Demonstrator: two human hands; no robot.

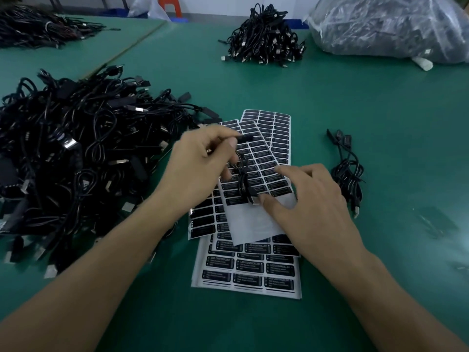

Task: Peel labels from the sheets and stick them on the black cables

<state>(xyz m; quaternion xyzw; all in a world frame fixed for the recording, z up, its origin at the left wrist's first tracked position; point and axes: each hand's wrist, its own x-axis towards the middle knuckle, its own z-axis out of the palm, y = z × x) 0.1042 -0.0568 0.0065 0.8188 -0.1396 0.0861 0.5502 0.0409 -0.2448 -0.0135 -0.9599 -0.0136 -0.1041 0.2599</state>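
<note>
Black cable (pixel 243 177) pinched in left hand (pixel 200 161)

Head camera looks forward and down, close over the green table (pixel 355 118).

Left hand (pixel 200 161) raised over label sheets (pixel 253 265), fingers curled, pinching black cable (pixel 244 182). Right hand (pixel 307 199) low over same sheets, fingers spread.
</note>
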